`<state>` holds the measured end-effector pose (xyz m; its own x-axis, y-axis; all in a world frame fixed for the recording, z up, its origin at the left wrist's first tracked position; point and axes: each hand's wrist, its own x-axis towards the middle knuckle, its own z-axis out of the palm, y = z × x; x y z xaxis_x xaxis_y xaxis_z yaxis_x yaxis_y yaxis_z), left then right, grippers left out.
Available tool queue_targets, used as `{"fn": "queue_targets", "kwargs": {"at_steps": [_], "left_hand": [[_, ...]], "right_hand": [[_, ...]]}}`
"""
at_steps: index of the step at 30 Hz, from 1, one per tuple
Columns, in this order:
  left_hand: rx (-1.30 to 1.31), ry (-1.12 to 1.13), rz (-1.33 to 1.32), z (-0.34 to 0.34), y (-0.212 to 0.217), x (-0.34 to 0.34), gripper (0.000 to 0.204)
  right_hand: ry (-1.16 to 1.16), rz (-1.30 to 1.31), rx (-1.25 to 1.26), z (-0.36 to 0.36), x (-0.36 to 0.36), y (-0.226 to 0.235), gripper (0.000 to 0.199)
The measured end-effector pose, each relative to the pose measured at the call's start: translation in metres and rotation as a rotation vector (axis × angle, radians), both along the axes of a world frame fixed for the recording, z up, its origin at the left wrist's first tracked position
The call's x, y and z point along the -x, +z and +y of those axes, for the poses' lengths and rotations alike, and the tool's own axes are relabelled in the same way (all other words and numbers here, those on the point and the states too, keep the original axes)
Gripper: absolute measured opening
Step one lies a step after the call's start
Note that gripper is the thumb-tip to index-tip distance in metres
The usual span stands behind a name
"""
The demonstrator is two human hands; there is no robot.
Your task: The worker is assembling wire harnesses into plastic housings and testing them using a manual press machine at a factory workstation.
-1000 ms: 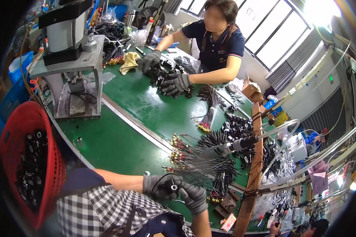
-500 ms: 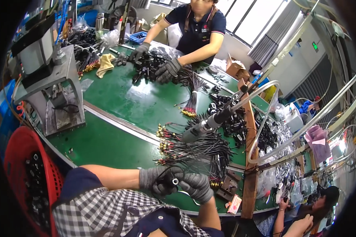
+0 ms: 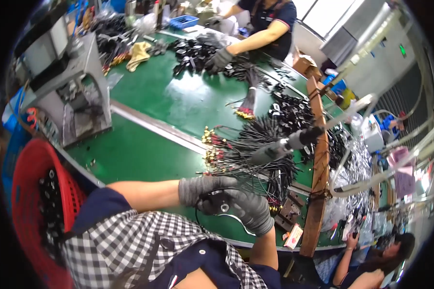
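Note:
Both my gloved hands come together above the green bench (image 3: pixel 144 166). My left hand (image 3: pixel 202 191), in a grey knit glove, is closed round a small black cabled part (image 3: pixel 224 207) with a round metal-ringed end. From the other side my right hand (image 3: pixel 251 211) grips the same part; the fingers cover most of its body. Below the left hand a thin black cable (image 3: pixel 197 216) curves down. Just beyond the hands lies a heap of black cables (image 3: pixel 255 159) with gold and red connector ends. A grey and black power screwdriver (image 3: pixel 274 150) hangs over that heap.
At left stand a red basket (image 3: pixel 74 192) of black parts and a grey bench machine (image 3: pixel 94 91). A wooden post (image 3: pixel 316 192), metal blocks (image 3: pixel 290 209) and a small box (image 3: pixel 294 237) are at right. Across the bench, a co-worker's gloved hand (image 3: pixel 220 60) touches piled black parts (image 3: pixel 190 53).
The whole view has shifted, so the bench sits further right. My hands stay together on the black part, the fingers slightly rearranged. One co-worker's hand has moved back from the pile.

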<state>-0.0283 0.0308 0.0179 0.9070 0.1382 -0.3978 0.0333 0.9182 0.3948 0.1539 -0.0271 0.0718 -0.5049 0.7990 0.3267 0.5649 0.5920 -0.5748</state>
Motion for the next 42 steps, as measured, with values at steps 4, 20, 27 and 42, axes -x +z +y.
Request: {"fn": "queue_targets", "kwargs": {"at_steps": [4, 20, 27, 42], "left_hand": [[0.038, -0.027, 0.016, 0.0, 0.001, 0.006, 0.053], [0.094, -0.017, 0.077, -0.013, 0.002, 0.0, 0.049], [0.235, 0.006, 0.041, -0.007, -0.025, 0.006, 0.056], [0.338, 0.106, 0.087, -0.016, -0.022, -0.006, 0.046]], "right_hand": [[-0.096, 0.03, -0.135, -0.007, 0.012, -0.022, 0.035], [-0.109, -0.114, 0.079, -0.014, -0.004, -0.021, 0.03], [-0.338, 0.285, 0.011, -0.027, 0.016, -0.051, 0.032], [-0.129, 0.351, 0.122, -0.017, -0.009, -0.056, 0.029]]}}
